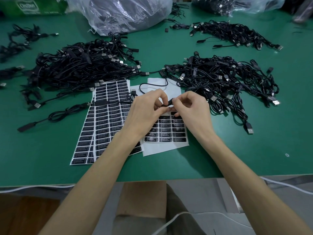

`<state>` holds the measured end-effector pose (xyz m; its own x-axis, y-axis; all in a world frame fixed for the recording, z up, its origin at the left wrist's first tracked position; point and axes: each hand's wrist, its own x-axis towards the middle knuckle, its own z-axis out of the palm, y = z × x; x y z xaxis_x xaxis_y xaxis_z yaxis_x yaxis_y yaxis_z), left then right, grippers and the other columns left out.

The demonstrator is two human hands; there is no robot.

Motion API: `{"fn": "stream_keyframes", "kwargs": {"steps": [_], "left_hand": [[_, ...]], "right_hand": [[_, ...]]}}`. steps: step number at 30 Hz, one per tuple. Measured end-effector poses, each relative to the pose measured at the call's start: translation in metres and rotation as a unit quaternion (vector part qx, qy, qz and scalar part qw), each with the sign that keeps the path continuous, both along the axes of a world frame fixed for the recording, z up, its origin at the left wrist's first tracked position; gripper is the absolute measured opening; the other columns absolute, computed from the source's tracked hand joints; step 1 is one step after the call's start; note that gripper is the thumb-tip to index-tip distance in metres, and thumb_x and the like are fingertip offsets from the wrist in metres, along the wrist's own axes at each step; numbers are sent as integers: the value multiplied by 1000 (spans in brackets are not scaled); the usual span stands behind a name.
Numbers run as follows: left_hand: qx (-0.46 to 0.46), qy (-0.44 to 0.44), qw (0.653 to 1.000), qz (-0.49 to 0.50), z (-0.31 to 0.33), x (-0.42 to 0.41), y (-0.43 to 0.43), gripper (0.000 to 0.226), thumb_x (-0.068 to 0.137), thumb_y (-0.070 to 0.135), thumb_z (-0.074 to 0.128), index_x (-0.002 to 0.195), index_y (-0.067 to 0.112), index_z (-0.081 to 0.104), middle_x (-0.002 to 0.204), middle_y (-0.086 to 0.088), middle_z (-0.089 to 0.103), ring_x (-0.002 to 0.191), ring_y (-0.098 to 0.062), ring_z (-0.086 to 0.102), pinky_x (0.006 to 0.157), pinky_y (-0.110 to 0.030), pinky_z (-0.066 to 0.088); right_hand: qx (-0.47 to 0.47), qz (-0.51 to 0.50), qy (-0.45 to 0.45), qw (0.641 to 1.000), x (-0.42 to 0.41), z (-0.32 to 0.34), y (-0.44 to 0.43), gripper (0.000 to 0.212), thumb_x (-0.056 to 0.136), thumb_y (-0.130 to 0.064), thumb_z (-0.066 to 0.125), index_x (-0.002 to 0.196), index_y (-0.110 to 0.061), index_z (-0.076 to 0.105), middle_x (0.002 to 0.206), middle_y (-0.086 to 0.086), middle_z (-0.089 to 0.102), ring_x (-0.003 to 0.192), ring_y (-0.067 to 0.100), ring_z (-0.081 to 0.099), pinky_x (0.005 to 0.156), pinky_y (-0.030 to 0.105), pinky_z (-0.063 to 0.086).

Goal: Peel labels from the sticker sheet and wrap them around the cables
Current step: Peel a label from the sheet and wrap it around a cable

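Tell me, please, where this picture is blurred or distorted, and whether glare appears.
Head view: the left hand and right hand, pinching a cable, and the sticker sheet are sharp, its print readable; the plastic bag shows glare, the green box is soft; light even, shadows faint; the wide lens stretches the corners.

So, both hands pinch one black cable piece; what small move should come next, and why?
Probably press the label (not visible here) snug around the cable piece: left hand and right hand both pinch it above the half-used sticker sheet.
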<state>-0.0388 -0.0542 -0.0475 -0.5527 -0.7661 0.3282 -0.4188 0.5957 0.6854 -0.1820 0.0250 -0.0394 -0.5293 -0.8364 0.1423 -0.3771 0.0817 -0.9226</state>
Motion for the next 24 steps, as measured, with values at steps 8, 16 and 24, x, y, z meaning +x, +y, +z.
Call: {"fn": "stream_keyframes", "kwargs": {"steps": [8, 16, 24], "left_hand": [[8, 8, 1000, 3, -1, 0, 0, 22, 86, 29, 82, 89, 31, 60, 74, 12, 70, 75, -8, 68, 77, -39, 57], [-3, 7, 1000, 4, -3, 0, -1, 23, 86, 31, 82, 88, 32, 59, 73, 12, 69, 74, -7, 67, 77, -40, 57], [-11, -8, 1000, 1, -2, 0, 0, 27, 88, 30, 82, 94, 34, 55, 74, 11, 67, 75, -7, 66, 72, -31, 56]], "right_hand": [[18, -14, 16, 1000, 1, 1, -1, 11, 97, -27, 63, 88, -21, 66, 80, -3, 75, 73, 11, 73, 77, 35, 60], [-15, -25, -57, 998, 0, 0, 1, 6, 102, -22, 58, 102, -16, 56, 89, 5, 74, 63, 10, 73, 62, 21, 55], [-16, -6, -63, 998, -1, 1, 1, 12, 106, -17, 53, 112, -12, 62, 92, 6, 74, 68, 11, 73, 66, 25, 58]]}}
